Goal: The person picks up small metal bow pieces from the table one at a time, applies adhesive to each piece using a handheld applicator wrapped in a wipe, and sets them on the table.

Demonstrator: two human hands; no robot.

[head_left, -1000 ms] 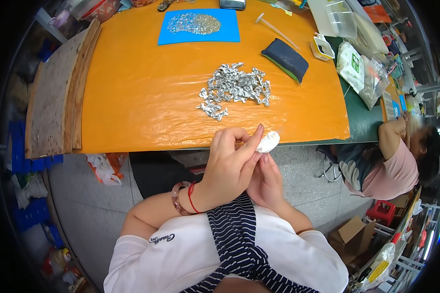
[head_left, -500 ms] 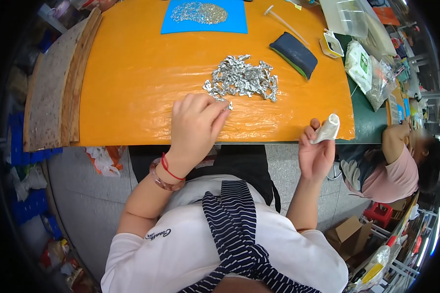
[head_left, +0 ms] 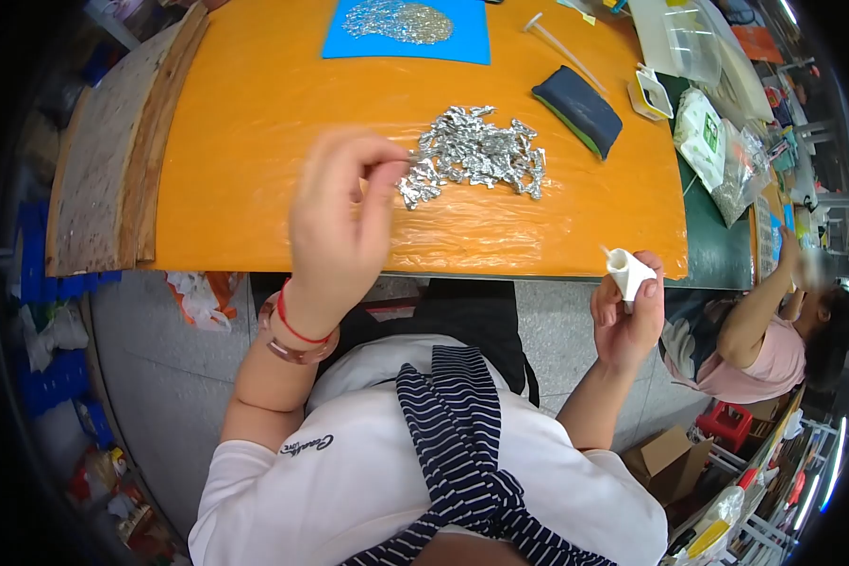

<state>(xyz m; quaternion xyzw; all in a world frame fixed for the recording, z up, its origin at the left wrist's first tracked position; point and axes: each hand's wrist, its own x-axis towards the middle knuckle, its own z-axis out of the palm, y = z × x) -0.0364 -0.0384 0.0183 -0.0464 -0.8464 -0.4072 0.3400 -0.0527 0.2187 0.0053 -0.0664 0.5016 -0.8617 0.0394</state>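
A heap of small shiny silvery pieces (head_left: 481,149) lies on the orange-covered table (head_left: 245,179). My left hand (head_left: 340,212), blurred by motion, is at the heap's left edge with thumb and forefinger pinched together. Whatever is between those fingertips is too small to make out. A few silvery pieces lie just right of them. Over the table's front edge, my right hand (head_left: 627,325) is closed around a white rolled piece (head_left: 629,274), soft-looking and cone-like, with an open upper end. Whether it is cloth or paper I cannot tell.
At the back sits a blue mat (head_left: 340,42) with tiny glittering bits. A dark pouch (head_left: 578,111), a thin white stick (head_left: 568,55) and a small white-and-yellow container (head_left: 649,94) lie back right. Wooden boards (head_left: 127,151) stand left. Another person (head_left: 755,349) sits right.
My left hand has moved left and a little away from me, along the heap's edge. My right hand has shifted slightly toward me, and the white rolled piece has turned.
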